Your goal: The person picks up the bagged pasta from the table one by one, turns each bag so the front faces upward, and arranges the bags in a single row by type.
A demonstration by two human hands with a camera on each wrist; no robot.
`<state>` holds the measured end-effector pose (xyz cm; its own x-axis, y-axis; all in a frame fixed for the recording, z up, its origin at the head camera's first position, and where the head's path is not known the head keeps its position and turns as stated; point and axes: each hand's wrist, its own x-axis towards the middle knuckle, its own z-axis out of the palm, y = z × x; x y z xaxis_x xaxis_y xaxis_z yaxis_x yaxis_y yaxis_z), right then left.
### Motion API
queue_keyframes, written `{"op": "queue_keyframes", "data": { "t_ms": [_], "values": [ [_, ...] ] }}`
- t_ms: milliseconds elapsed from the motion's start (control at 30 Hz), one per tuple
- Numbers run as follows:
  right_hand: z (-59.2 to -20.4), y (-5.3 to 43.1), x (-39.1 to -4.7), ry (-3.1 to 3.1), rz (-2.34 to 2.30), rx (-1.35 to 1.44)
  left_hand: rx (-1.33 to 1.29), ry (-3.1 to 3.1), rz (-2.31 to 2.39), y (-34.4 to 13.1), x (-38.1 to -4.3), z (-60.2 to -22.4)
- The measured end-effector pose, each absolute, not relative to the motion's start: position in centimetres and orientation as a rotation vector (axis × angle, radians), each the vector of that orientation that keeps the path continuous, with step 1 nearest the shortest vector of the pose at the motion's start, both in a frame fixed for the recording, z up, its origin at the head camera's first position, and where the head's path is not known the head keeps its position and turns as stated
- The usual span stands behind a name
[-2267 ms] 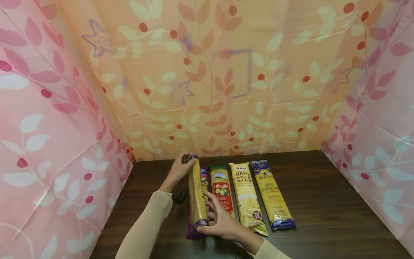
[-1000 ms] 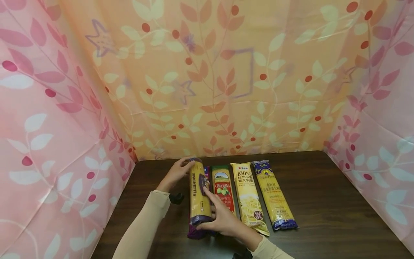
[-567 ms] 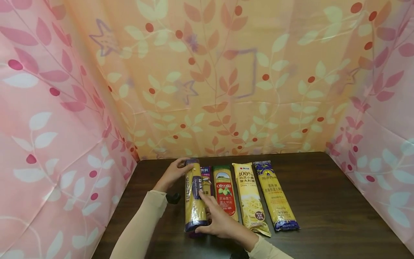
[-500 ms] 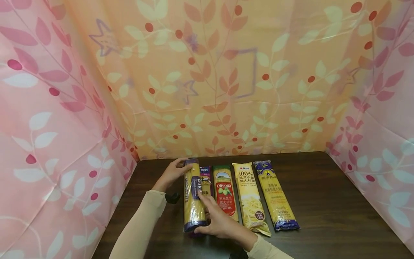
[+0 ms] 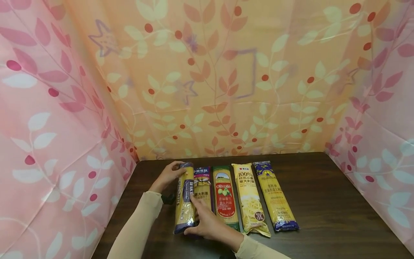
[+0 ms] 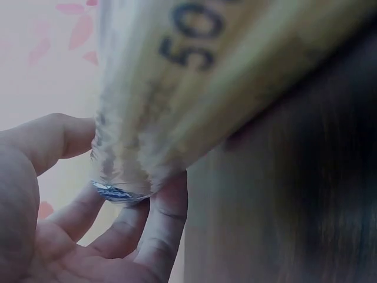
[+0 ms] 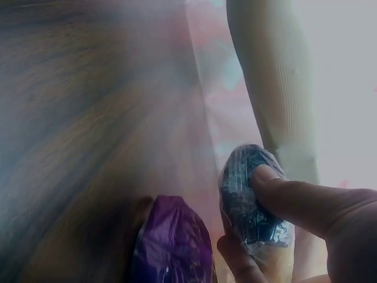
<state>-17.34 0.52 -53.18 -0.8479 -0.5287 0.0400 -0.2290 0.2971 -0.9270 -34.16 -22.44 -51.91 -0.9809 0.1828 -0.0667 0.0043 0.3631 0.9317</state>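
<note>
A clear packet of spaghetti [image 5: 185,201] with a dark blue label and blue ends is held between both hands at the left of the row. My left hand [image 5: 169,177] grips its far end, thumb on one side and fingers curled round the other; the left wrist view shows the wrapped tip [image 6: 121,191] between them. My right hand [image 5: 207,223] grips the near end, its thumb [image 7: 294,197] pressed on the blue wrapped end in the right wrist view. Just right of the held packet lies a purple pasta packet [image 5: 202,183], partly covered by it and the right hand.
Further right lie a red and green pasta packet [image 5: 224,194], a pale yellow one [image 5: 250,199] and a yellow one with blue ends [image 5: 276,196], side by side on the dark wooden table [image 5: 326,201]. Patterned curtains [image 5: 207,90] enclose the back and sides.
Both hands have turned the spaghetti packet so its label faces up, then moved it left and lower. More of the purple packet now shows beside it. The other packets lie as before.
</note>
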Motion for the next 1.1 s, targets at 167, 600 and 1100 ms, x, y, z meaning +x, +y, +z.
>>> {"op": "queue_keyframes", "data": {
  "t_ms": [167,600,1100],
  "values": [
    [-53.4,-0.8,-17.3,2.314,-1.542,-0.691,0.144,2.486,1.64,-23.2,-34.2,-52.2],
    [-54.9,-3.1,-17.9,2.346,-1.516,-0.662,0.117,2.434,1.618,-24.3,-35.1,-53.6],
    [-54.9,-4.1,-18.0,2.531,-1.306,-0.627,0.152,2.425,1.576,-24.9,-36.4,-54.7]
  ]
}}
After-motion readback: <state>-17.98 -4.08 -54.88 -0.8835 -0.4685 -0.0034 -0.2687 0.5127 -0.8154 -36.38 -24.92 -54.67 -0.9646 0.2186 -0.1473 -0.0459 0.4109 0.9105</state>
